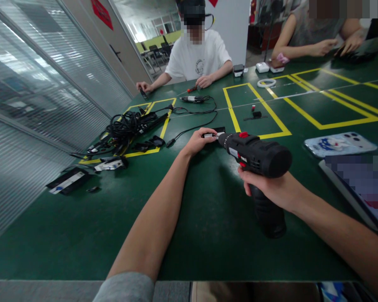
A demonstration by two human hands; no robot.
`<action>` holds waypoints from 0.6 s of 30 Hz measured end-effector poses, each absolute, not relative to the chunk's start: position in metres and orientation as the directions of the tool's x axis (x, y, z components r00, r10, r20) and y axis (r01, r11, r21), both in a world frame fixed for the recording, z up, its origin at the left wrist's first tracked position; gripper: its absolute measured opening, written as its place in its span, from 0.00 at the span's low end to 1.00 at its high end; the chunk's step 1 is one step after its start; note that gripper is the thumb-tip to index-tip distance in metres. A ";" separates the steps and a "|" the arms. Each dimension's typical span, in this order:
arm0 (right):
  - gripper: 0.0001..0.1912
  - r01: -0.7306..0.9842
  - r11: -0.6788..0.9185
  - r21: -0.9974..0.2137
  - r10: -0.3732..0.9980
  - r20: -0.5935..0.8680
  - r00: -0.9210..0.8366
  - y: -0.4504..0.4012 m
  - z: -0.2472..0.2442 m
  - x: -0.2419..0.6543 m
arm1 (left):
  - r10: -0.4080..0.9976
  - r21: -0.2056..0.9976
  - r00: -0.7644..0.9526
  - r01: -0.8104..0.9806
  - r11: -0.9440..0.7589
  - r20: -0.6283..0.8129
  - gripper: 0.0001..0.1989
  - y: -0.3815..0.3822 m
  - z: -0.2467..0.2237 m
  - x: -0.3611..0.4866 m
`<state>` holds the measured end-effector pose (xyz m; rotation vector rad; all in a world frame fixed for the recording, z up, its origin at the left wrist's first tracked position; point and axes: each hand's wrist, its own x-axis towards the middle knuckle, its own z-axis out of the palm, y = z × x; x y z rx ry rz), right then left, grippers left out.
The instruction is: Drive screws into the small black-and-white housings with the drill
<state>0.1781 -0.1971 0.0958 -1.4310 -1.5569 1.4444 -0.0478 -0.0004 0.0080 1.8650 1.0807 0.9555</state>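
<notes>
My right hand (267, 184) is wrapped round the grip of a black cordless drill (258, 153) with red switches. The drill points left, its chuck close to the fingers of my left hand (200, 140). Those fingers are closed on a small black piece with a light strip (220, 130) lying on the green table. The drill's bit reaches this piece, but whether it touches cannot be made out. Part of the piece is hidden behind my left fingers and the chuck.
Tangled black cables (129, 126) lie at left, near a flat black-and-white piece (69, 180). A soldering-iron-like tool (192, 99) with a cord lies ahead. At right are a phone (340, 144) and a tablet-like device (362, 188). A person (198, 54) sits opposite, another at far right.
</notes>
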 end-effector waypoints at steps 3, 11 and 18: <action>0.05 0.315 -0.160 -0.936 0.934 -0.247 -0.260 -0.197 0.098 0.177 | 0.908 0.873 0.358 0.345 -0.344 0.216 0.17 -0.001 0.009 -0.047; 0.09 0.360 -0.127 -0.924 0.939 -0.229 -0.257 -0.196 0.099 0.180 | 0.910 0.880 0.350 0.331 -0.341 0.221 0.16 -0.001 0.008 -0.046; 0.12 0.382 -0.100 -0.919 0.935 -0.218 -0.279 -0.196 0.095 0.187 | 0.899 0.864 0.366 0.342 -0.370 0.241 0.16 -0.001 0.007 -0.039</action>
